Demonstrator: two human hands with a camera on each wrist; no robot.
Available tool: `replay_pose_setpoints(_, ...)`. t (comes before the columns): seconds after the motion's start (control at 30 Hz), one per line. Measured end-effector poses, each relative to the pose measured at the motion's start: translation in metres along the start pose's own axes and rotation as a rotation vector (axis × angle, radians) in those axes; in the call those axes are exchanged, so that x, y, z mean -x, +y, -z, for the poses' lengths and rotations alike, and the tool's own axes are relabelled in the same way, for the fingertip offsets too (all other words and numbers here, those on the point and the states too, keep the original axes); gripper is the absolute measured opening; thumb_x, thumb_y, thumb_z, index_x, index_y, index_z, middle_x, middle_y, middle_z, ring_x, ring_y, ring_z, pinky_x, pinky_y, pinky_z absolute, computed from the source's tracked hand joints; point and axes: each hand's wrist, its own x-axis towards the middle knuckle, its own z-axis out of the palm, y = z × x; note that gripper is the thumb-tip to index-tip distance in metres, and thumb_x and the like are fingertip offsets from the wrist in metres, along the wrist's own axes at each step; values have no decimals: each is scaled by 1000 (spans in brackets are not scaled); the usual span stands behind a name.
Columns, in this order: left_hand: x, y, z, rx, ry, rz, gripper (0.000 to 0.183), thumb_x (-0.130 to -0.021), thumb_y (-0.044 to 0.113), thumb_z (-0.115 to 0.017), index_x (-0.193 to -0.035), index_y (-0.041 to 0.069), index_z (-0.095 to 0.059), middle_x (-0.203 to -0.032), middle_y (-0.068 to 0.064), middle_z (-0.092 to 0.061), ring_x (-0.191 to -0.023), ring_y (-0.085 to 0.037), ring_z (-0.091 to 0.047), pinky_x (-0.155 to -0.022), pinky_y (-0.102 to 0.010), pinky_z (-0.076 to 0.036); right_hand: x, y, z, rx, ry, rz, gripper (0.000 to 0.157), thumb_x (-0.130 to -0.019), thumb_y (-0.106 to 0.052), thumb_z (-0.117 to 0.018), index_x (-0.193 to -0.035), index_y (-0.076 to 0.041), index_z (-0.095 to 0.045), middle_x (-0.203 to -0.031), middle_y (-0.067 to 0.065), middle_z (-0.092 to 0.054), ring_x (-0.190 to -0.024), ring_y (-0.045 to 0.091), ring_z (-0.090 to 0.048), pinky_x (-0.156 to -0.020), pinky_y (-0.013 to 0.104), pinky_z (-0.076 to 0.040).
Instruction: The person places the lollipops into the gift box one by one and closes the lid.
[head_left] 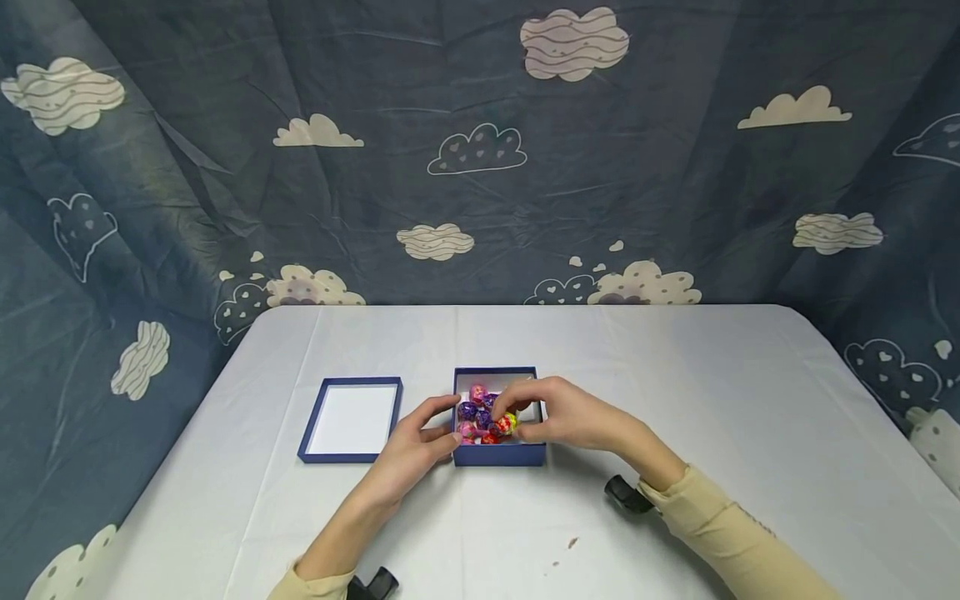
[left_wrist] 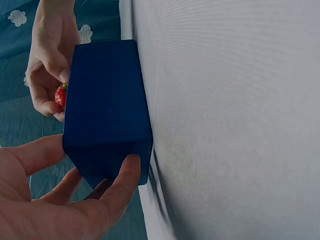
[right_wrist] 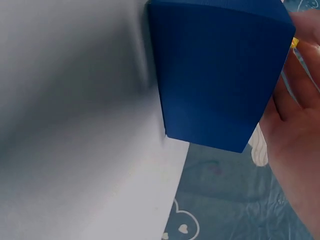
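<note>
A blue box (head_left: 501, 455) with a white inside stands on the table and holds several round candies (head_left: 467, 411) in shiny purple, pink and red wrappers. My right hand (head_left: 566, 414) reaches over the box's right side and pinches a red-and-yellow wrapped candy (head_left: 504, 425) between thumb and fingers. In the left wrist view that candy (left_wrist: 60, 96) shows just past the rim. At the box's left side rests my left hand (head_left: 416, 437), its fingers spread and touching the wall and rim. The right wrist view shows mostly the box's outer wall (right_wrist: 220, 75).
Left of the box lies its blue-edged lid (head_left: 352, 419), white inside facing up. A white cloth covers the table (head_left: 675, 358). Small brown specks (head_left: 572, 542) lie near the front. Behind hangs a dark blue curtain (head_left: 480, 208) with clouds.
</note>
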Motion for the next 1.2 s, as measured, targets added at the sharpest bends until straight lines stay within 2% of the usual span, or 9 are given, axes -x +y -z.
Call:
replay_pose_setpoints(0.1, 0, 0, 0, -2, 3, 2, 50, -94, 7, -62, -142, 11, -50, -151, -18, -36, -126, -36, -52, -95, -44, -49, -2, 0, 1, 17, -40, -3, 29, -85, 2, -69, -107, -17, -72, -108, -10, -68, -104, 14, -61, -96, 47, -47)
replay_pose_setpoints(0.43, 0, 0, 0, 2, -1, 2, 50, -94, 7, -61, -142, 11, -50, -152, -17, -35, -127, -36, -51, -94, -43, -50, -9, -1, 4, 89, -120, -66, 31, -84, 0, -68, -105, -22, -74, -109, -17, -67, -105, 9, -61, -97, 43, -47)
replay_pose_setpoints(0.63, -1, -1, 0, 6, 6, -6, 50, -93, 6, -62, -142, 10, -50, -152, -17, -36, -126, -36, -51, -93, -43, -50, -15, 0, 5, 130, -166, -68, 29, -85, -2, -70, -106, -21, -74, -106, -18, -68, -102, 7, -61, -95, 41, -49)
replay_pose_setpoints(0.9, 0, 0, 0, 3, 6, -11, 50, -94, 6, -61, -142, 10, -50, -152, -18, -35, -126, -37, -51, -94, -44, -50, -18, 0, 4, 196, -174, -72, 32, -83, -2, -72, -107, -23, -75, -105, -19, -67, -96, 9, -62, -93, 40, -49)
replay_pose_setpoints(1.2, 0, -1, -1, 4, 1, -12, 51, -94, 6, -61, -143, 9, -49, -152, -18, -34, -126, -37, -51, -93, -43, -50, -18, 2, 2, 202, -191, -99, 33, -84, -1, -71, -106, -25, -74, -101, -21, -66, -95, 11, -63, -94, 39, -49)
